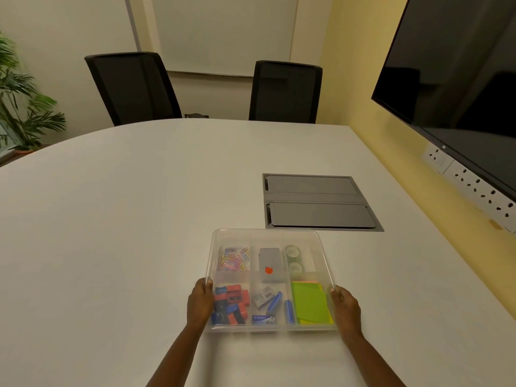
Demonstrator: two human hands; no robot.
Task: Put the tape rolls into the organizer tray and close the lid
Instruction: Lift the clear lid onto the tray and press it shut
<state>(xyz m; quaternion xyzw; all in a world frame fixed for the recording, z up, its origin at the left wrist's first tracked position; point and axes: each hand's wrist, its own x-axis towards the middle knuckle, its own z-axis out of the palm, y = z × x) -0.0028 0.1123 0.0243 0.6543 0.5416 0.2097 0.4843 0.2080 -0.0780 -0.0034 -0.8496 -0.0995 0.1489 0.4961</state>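
Observation:
A clear plastic organizer tray (pixel 269 328) sits on the white table near me. Two green tape rolls (pixel 293 258) lie in its far right compartment. A translucent lid (pixel 268 237) lies over the tray, and the contents show through it. Whether it is fully seated I cannot tell. My left hand (pixel 199 301) grips the lid's left edge and my right hand (pixel 344 305) grips its right edge. The other compartments hold coloured paper clips (pixel 234 259), red and blue sharpeners (pixel 231 304), a grey box, staple boxes and green sticky notes (pixel 311 303).
A grey cable hatch (pixel 318 202) is set into the table just beyond the tray. Two black chairs (pixel 134 85) stand at the far side. A wall screen (pixel 460 79) and sockets are on the right, a plant (pixel 19 107) at the left.

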